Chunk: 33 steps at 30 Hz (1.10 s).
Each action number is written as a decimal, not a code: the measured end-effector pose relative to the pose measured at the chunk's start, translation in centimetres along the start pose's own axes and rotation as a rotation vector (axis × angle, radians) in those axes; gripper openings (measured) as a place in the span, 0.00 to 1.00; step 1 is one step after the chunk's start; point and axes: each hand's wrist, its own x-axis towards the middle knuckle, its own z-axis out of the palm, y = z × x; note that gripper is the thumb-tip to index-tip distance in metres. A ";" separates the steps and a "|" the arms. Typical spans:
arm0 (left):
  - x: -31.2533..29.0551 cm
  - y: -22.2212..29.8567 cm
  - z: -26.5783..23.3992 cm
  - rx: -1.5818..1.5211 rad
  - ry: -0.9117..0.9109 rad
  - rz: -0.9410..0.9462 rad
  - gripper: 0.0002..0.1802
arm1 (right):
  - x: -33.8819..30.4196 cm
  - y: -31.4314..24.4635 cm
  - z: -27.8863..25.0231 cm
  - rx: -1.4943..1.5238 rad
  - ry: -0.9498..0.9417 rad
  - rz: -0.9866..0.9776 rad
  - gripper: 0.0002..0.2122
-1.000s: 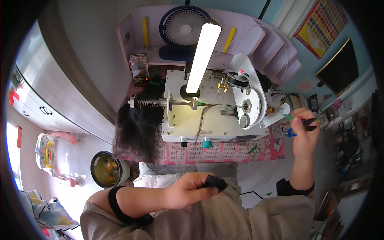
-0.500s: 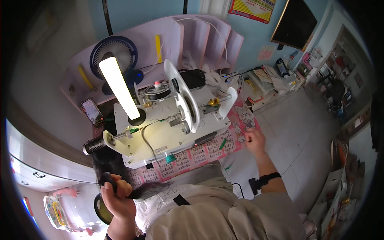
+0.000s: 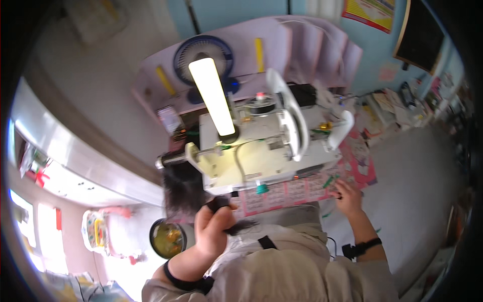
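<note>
My left hand (image 3: 214,231) is closed around a bundle of black hair (image 3: 219,203) at the machine's near left corner. The loose hair tail sticks out to the right of the fist, over my lap. On the right, my right hand (image 3: 348,197) is over the pink mat's near edge with its fingers curled together. A tiny dark bit shows at its fingertips, too small to name. Just beyond those fingers lies a small green strip (image 3: 328,181); whether they touch it I cannot tell. The white tabletop winding machine (image 3: 251,176) with its round disc (image 3: 294,133) stands in front of me.
A lit lamp (image 3: 211,95) rises from the machine. Behind stand a blue fan (image 3: 204,60) and a lilac shelf (image 3: 276,45). A phone (image 3: 171,121) leans at the left. More black hair (image 3: 183,191) hangs off the left edge, above a dark-rimmed bin (image 3: 155,241).
The view has swung left, so everything sits further right in it. My right hand has moved closer to the green strip. The left hand still grips the hair and is nearer the machine's front.
</note>
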 end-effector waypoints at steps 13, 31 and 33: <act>-2.5 1.2 1.2 0.064 -0.265 0.082 0.12 | 14.1 -20.5 -9.6 1.237 -0.332 0.048 0.13; -3.3 0.5 -2.0 0.252 -0.563 -0.026 0.18 | 17.7 -25.5 -10.5 1.189 -0.263 -0.197 0.03; -2.6 0.8 -2.2 0.476 -0.442 0.268 0.22 | 18.0 -25.6 -10.9 1.166 -0.265 -0.196 0.03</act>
